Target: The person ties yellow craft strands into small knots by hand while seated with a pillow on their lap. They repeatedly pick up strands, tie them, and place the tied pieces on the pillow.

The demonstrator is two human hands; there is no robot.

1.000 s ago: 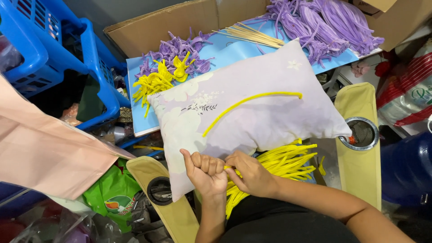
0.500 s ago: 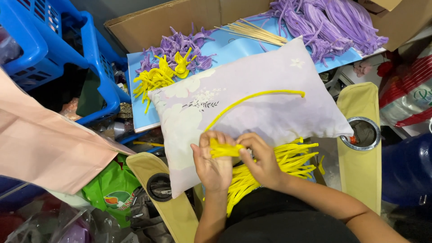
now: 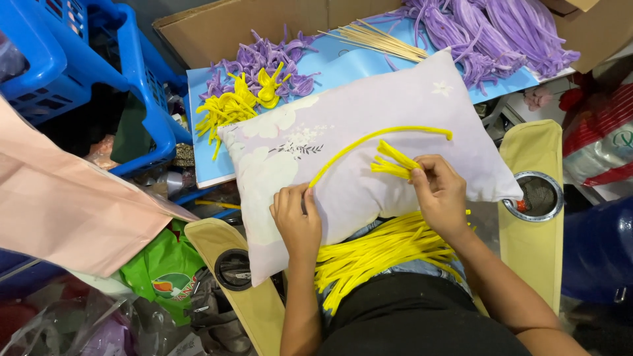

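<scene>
Hands have parted: right hand [image 3: 440, 191] pinches folded yellow stems [image 3: 393, 162], left hand [image 3: 297, 217] pins long stem [image 3: 369, 142].

I see a brown cardboard box [image 3: 264, 23] at the top, behind the blue sheet, and another [image 3: 597, 29] at the top right. A green bag with a round logo [image 3: 168, 280] lies lower left; a red-and-white printed bag [image 3: 603, 145] sits at right.

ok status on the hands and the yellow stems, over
Left hand pinning long yellow pipe cleaner end on pillow. Right hand pinching folded yellow bundle. Nothing in the way.
</scene>
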